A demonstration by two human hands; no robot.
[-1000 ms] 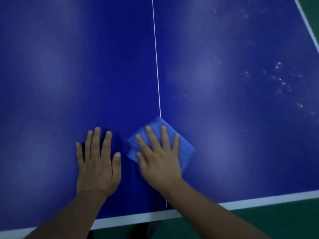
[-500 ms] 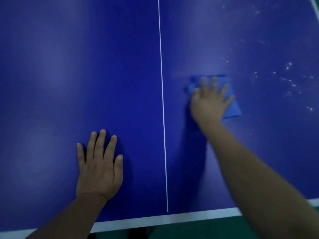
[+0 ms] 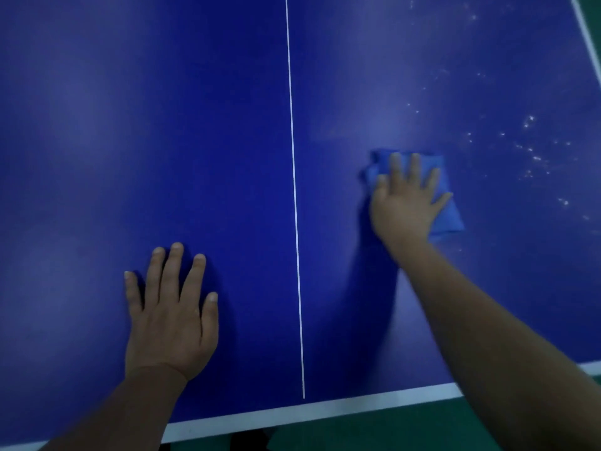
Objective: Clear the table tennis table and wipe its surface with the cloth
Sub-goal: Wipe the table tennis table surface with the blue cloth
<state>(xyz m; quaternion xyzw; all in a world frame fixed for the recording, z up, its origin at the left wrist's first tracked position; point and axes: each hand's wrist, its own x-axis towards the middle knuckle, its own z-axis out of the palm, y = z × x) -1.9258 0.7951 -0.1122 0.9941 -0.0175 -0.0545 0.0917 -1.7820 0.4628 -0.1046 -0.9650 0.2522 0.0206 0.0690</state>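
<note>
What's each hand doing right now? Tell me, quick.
Left hand: open, flat on the table, holding nothing.
Right hand: open, fingers spread, pressing the cloth onto the table.

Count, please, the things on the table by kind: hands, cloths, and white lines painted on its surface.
Hands: 2, the left hand flat on the table, the right hand pressing the cloth.
Cloths: 1, the blue cloth.
White lines: 3, the centre line, the near edge line, the right edge line.
Total: 6
</note>
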